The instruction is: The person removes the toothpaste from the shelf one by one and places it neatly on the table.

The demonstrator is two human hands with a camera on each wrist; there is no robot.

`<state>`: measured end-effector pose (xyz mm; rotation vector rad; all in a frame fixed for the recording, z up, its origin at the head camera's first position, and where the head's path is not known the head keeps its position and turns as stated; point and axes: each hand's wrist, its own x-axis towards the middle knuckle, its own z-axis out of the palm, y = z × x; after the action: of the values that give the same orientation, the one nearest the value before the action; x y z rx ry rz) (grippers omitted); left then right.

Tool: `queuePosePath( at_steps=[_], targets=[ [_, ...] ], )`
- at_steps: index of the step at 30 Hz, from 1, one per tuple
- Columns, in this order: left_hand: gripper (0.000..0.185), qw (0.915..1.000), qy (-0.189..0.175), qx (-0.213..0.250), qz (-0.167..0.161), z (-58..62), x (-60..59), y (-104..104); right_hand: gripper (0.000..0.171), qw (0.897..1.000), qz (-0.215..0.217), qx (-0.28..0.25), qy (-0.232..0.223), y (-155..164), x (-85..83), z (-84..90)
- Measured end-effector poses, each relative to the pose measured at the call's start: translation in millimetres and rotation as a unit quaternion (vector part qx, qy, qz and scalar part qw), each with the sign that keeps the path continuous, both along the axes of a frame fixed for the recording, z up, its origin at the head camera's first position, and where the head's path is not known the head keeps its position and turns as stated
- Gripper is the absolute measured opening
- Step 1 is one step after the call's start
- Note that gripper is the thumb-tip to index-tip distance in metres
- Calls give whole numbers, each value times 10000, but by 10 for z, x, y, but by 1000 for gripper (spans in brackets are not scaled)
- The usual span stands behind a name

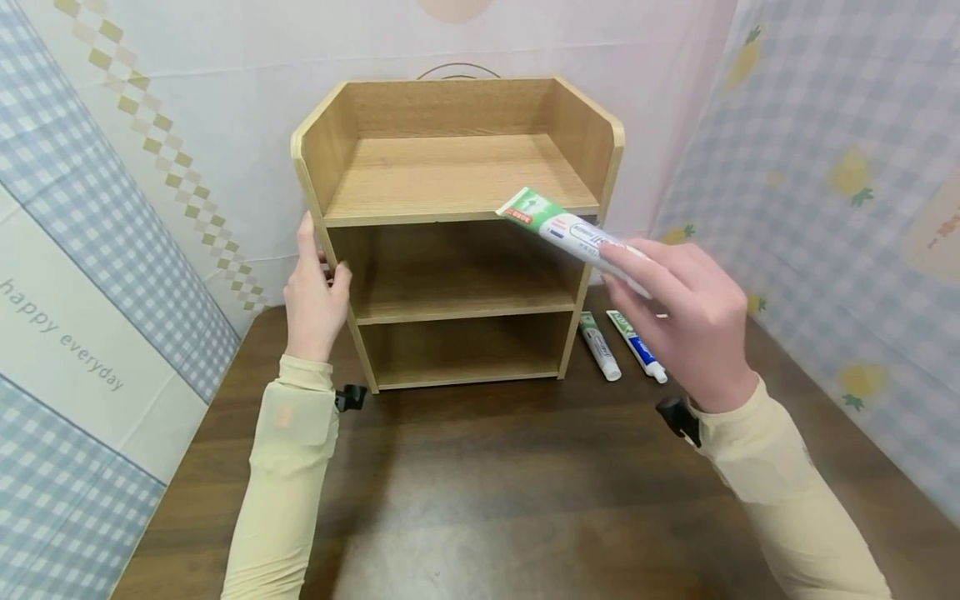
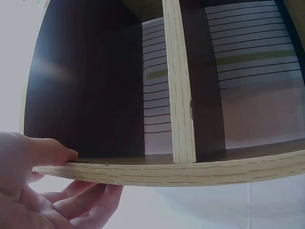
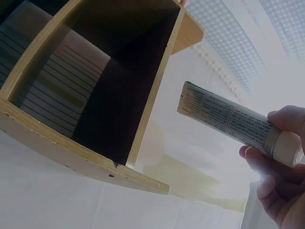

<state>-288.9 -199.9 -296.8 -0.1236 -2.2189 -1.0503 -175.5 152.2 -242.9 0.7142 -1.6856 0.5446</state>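
Observation:
A wooden desktop shelf (image 1: 450, 171) with a walled top and two open compartments stands on the table. My left hand (image 1: 311, 304) grips its left side panel. In the left wrist view the thumb lies inside the panel's edge (image 2: 228, 173) and the fingers lie outside. My right hand (image 1: 690, 308) holds a white and green toothpaste tube (image 1: 551, 227) near its cap end, in front of the top board's right part. In the right wrist view, the tube's printed back (image 3: 224, 114) faces the camera, its flat end toward the shelf.
Two more toothpaste tubes lie on the dark wooden table (image 1: 480, 492), right of the shelf: a white and grey one (image 1: 600, 348) and a blue and white one (image 1: 639, 347). Patterned cloth (image 1: 810, 208) hangs behind and on both sides.

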Motion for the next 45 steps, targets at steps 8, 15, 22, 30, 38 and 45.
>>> queuePosePath(
  at_steps=[8,15,22,30,38,45],
  targets=[
    [69,9999,-94,47,-28,-2,2,-1,18,9994,16,-285,174,25,128,-41],
    [69,10000,-57,38,-3,-2,9,6,22,9979,-20,-603,224,71,209,-84],
    [68,10000,7,1,-21,3,9,11,29,9982,-181,-536,173,139,269,-178],
    [68,10000,-71,19,-10,-1,28,2,28,9975,-322,-576,254,271,290,-364],
    [69,10000,-82,32,33,-6,31,-6,24,9928,-617,-970,323,462,265,-487],
    [69,10000,-59,25,56,-3,24,-4,22,9899,-814,-1119,310,597,225,-568]
  ],
)
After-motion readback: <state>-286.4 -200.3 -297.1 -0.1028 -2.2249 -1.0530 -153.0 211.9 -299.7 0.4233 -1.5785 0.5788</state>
